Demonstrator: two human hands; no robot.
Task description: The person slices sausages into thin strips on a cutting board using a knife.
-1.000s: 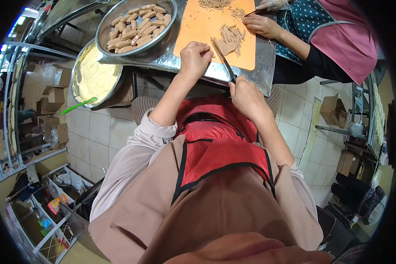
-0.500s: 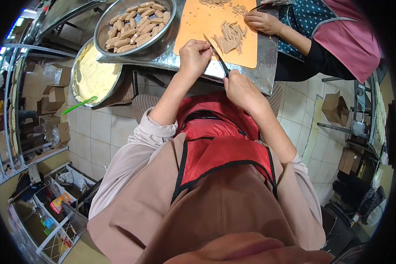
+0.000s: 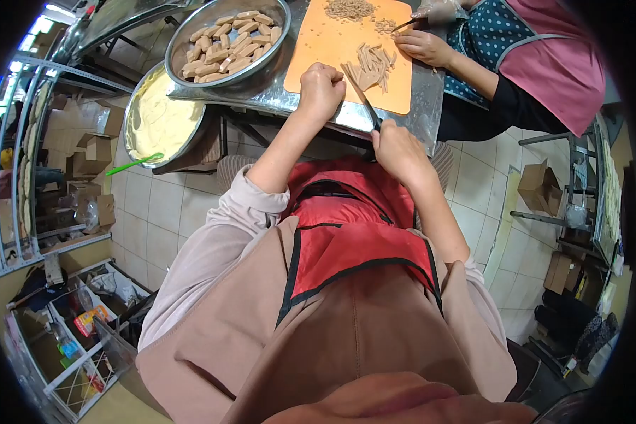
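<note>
My right hand (image 3: 401, 150) grips the handle of a knife (image 3: 361, 97), its blade angled up and left over the near edge of the orange cutting board (image 3: 314, 53). Just left of the blade is my left hand (image 3: 323, 92), closed with its fingers curled in. Whatever it holds, if anything, is hidden. Beyond the knife tip lies a loose pile of light-brown strips (image 3: 372, 67) on the board. Small chopped bits (image 3: 350, 8) are heaped at the board's far end.
A metal bowl (image 3: 288, 35) of brown oblong pieces stands left of the board on the metal table (image 3: 424, 106). Lower left, a basin (image 3: 128, 116) holds pale yellow cream and a green-handled utensil (image 3: 131, 166). At right, a co-worker's bare hand (image 3: 425, 48) and gloved hand (image 3: 438, 13) work over the board.
The view has shifted slightly. My left hand has curled from a pinch by the blade into a more closed shape, and the knife sits a little farther from it.
</note>
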